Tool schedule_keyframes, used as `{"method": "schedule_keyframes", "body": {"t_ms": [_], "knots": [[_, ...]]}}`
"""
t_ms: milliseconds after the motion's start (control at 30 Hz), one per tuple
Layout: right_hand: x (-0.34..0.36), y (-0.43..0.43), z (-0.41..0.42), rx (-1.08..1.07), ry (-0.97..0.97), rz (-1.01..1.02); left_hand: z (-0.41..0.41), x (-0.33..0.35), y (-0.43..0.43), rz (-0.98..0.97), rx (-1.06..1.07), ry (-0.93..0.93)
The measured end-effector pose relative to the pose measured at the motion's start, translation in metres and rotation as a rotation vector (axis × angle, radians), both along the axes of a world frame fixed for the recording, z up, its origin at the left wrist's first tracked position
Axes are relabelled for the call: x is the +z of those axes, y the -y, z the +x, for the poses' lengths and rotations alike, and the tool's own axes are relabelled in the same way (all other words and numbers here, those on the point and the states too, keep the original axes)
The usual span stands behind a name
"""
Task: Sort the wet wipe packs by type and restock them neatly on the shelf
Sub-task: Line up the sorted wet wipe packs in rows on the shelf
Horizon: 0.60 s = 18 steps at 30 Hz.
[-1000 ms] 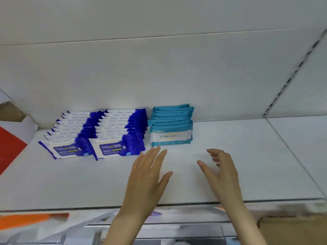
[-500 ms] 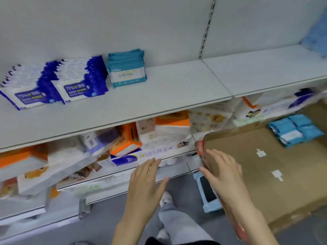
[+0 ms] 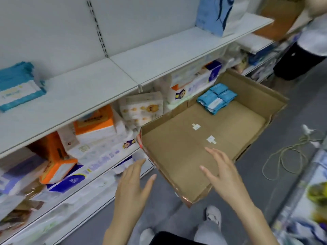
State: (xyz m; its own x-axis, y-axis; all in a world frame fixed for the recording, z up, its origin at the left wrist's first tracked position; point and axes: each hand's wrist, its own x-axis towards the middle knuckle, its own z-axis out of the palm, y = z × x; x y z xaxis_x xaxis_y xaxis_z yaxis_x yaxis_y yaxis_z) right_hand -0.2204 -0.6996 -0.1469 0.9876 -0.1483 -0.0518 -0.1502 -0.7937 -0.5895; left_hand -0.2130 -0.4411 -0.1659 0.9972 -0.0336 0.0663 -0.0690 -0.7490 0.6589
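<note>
A shallow cardboard box (image 3: pixel 177 147) lies on the floor beside the shelving. In its far corner sits a small pile of teal wet wipe packs (image 3: pixel 216 99). A row of the same teal packs (image 3: pixel 17 85) stands on the white shelf (image 3: pixel 85 96) at the left edge. My left hand (image 3: pixel 133 187) hovers with spread fingers, holding nothing, over the floor by the box's near left corner. Over the box's near part my right hand (image 3: pixel 222 171) hangs open and empty, well short of the pile.
The lower shelves hold orange and white tissue packs (image 3: pixel 92 124). A blue-and-white bag (image 3: pixel 219 13) stands on the upper shelf at the right. A coiled cable (image 3: pixel 286 156) lies on the grey floor. Another person (image 3: pixel 307 45) stands at the far right. My shoes (image 3: pixel 213 215) show below.
My view has swung down and right from the stocked shelf to the box on the floor. Both hands came away from the shelf, empty, and now hover near the box.
</note>
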Motion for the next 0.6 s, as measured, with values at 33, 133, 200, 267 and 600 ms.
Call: {"method": "schedule_keyframes", "body": {"t_ms": [33, 133, 200, 267, 600], "knots": [[-0.002, 0.022, -0.001, -0.015, -0.006, -0.003, 0.005, -0.003, 0.019, -0.010, 0.002, -0.003], [-0.008, 0.101, 0.002, -0.070, -0.025, 0.032, 0.024, -0.015, 0.084, -0.031, 0.010, -0.035], [-0.010, 0.158, 0.011, -0.076, -0.040, 0.073, 0.034, -0.025, 0.130, -0.052, 0.042, -0.047], [-0.007, 0.210, 0.020, -0.110, -0.036, 0.143, 0.039, -0.032, 0.181, -0.119, 0.099, -0.083], [0.012, 0.352, 0.091, -0.021, -0.017, 0.232, 0.053, -0.032, 0.360, -0.222, 0.083, -0.199]]}}
